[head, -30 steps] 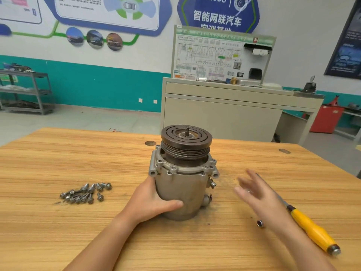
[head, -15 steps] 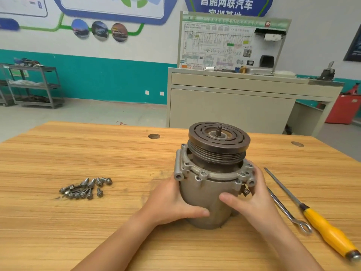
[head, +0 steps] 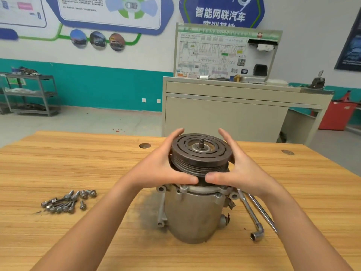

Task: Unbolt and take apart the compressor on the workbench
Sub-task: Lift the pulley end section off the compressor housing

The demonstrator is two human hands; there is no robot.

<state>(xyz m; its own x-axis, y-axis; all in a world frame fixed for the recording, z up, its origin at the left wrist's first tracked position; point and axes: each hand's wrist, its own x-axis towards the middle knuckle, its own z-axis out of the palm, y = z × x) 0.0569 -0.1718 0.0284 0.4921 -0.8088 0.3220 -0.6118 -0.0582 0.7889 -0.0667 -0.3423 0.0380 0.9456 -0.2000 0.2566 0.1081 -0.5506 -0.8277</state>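
We have moved both hands up. The left hand [head: 164,171] and right hand [head: 240,173] now curl round the pulley [head: 201,153] atop the compressor [head: 193,212], which stands upright mid-table [head: 58,163]. With the bolts [head: 68,201] lying loose at left, we judge the front is ready to lift.

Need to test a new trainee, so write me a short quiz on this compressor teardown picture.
1. True or false: the left hand and right hand both grip the clutch pulley.
2. Where do the loose bolts lie? A) on the workbench, left of the compressor; B) on the pulley; C) in the right hand.
3. Fill in: the L-shaped socket wrench lies on the compressor's ____ side.
Key: 1 true; 2 A; 3 right.
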